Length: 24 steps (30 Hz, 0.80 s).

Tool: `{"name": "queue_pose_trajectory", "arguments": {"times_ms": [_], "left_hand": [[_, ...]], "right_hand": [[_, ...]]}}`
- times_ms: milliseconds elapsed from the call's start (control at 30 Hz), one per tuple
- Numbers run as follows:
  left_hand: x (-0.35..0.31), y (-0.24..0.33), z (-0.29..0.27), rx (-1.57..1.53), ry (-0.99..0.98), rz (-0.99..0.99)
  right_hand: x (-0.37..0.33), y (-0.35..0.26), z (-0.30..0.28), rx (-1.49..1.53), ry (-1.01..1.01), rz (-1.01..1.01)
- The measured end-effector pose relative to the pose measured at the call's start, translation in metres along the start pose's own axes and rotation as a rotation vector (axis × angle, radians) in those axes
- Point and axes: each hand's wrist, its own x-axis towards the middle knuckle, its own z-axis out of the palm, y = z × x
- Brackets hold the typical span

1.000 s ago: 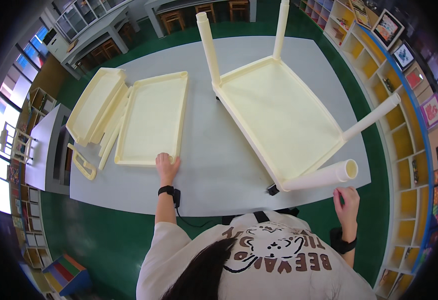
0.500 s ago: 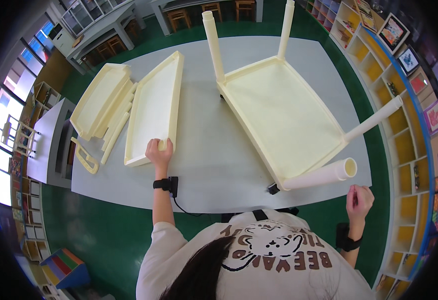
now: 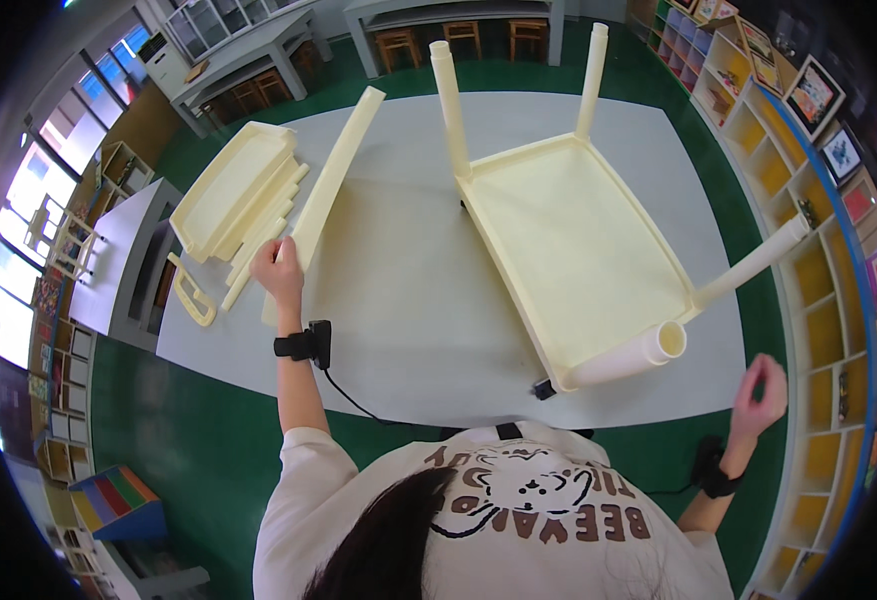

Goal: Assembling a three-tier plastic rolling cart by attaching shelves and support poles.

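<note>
My left hand (image 3: 278, 272) is closed on the near end of a cream plastic tray (image 3: 336, 165). The tray stands tilted up on the grey table, so mostly its long outer side shows. My right hand (image 3: 761, 395) hovers beyond the table's near right edge, fingers curled loosely toward the thumb, and I see nothing in it. Nearest to it is a thick tube leg (image 3: 623, 360) on the upturned cream tray frame (image 3: 578, 260). That frame has a leg at each corner and small black casters beneath.
Left of the tilted tray lie another cream tray (image 3: 233, 185), several cream rods (image 3: 258, 240) and a looped handle (image 3: 193, 292). All rest on the grey table (image 3: 408, 300). Open shelving (image 3: 808, 330) curves along the right. A cable hangs from the left wrist strap (image 3: 303, 345).
My left hand has moved left and tipped the tray from lying flat up onto its side. My right hand has shifted right, its fingers loosening. The view has shifted slightly.
</note>
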Motion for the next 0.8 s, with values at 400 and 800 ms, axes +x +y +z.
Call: {"name": "queue_pose_trajectory", "arguments": {"times_ms": [400,800], "left_hand": [[0.015,0.035,-0.045,-0.129,0.063,-0.062],[0.055,0.112,-0.107,-0.289,0.092,0.144]], "right_hand": [[0.024,0.035,0.013,0.054,0.099,0.092],[0.084,0.167,0.022,0.129,0.491,0.243]]}}
